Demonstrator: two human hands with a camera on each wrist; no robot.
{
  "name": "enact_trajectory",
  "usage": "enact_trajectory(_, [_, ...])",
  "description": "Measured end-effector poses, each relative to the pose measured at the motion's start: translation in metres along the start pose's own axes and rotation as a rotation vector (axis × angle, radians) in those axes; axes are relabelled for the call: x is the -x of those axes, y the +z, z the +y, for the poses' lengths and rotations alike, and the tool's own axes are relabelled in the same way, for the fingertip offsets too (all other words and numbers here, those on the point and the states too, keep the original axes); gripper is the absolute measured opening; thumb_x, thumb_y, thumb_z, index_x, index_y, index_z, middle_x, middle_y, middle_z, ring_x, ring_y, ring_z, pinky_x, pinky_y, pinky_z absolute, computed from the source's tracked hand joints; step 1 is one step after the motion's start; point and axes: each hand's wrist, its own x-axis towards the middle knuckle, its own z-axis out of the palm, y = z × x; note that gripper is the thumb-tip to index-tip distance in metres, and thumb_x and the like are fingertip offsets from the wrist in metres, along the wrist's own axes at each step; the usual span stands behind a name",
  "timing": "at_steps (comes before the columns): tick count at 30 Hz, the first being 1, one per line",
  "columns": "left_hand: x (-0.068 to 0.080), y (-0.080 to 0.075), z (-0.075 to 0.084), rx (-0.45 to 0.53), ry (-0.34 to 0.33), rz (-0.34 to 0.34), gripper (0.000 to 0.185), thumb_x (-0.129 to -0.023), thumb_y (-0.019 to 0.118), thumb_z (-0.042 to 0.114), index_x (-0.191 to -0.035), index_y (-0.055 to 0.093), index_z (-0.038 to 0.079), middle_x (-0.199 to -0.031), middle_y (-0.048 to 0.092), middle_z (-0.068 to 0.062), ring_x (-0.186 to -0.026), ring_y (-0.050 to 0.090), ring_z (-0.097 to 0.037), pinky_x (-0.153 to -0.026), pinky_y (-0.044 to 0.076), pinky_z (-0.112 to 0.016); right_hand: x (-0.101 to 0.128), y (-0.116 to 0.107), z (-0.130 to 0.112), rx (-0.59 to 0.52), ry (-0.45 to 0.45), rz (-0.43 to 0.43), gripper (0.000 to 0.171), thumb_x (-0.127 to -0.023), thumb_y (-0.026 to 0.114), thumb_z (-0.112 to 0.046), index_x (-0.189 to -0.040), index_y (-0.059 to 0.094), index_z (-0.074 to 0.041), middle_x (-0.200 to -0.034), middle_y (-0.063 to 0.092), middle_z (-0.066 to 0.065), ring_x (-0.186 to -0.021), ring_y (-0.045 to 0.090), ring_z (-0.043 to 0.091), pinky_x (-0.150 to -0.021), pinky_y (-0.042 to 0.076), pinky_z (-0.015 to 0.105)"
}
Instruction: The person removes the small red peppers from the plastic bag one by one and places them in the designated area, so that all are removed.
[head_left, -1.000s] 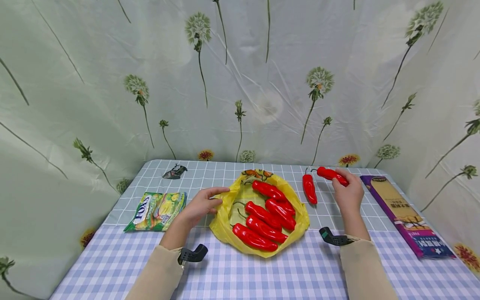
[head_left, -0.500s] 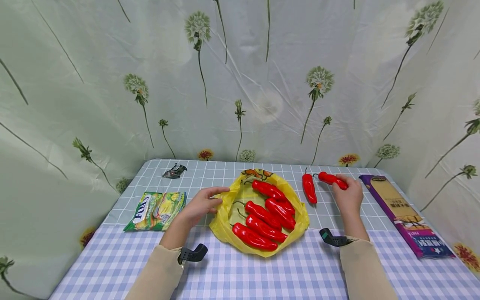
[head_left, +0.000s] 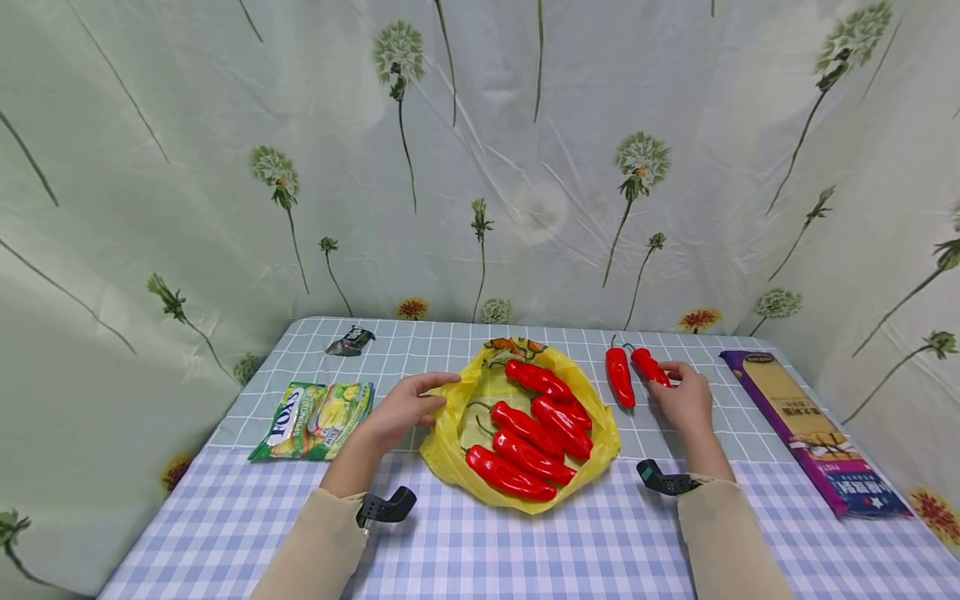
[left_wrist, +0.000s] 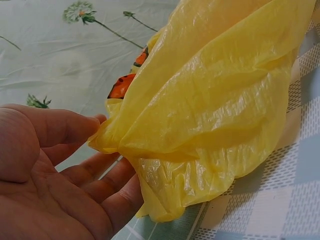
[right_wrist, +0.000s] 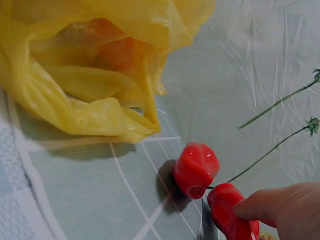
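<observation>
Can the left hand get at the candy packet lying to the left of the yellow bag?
Probably yes. The left hand holds the yellow bag's edge, and the candy packet lies flat beside it with only bare tablecloth between; it would have to let go first.

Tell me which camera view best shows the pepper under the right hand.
The head view: the held pepper shows whole on the table beside another pepper, the right hand on it. The right wrist view shows only its end under a fingertip; the left wrist view misses it.

Glossy red pepper (head_left: 649,367) on tablecloth
</observation>
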Motion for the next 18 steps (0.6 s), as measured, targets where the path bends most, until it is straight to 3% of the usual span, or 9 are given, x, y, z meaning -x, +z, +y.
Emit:
enact_trajectory(8, [0.0011,0.0003,0.0010,0.003,0.005,0.006,0.041,-0.100,0.050,0.005,-0.139,0.058,0.012,-0.147,0.054,-0.013,-0.106,0.063,-0.016,-0.083,0.055,-0.029,0.0021,0.0039,-0.0027,0.030,-0.022,-0.077,0.050,-0.093,0.062,-0.013,-0.139,0.049,0.000,-0.142,0.047,0.030,-0.125,0.047,0.044,-0.100,0.051,0.051])
enact_trajectory(18, [-0.0004,-0.0008,-0.0005,-0.012,0.013,0.005,0.040,-0.100,0.051,0.007,-0.139,0.058,0.013,-0.148,0.053,-0.012,-0.110,0.062,-0.018,-0.084,0.055,-0.030,0.0024,0.0038,-0.0044,0.021,-0.011,-0.104,0.048,-0.096,0.058,-0.015,-0.141,0.049,-0.001,-0.143,0.047,0.029,-0.123,0.049,0.043,-0.098,0.053,0.050])
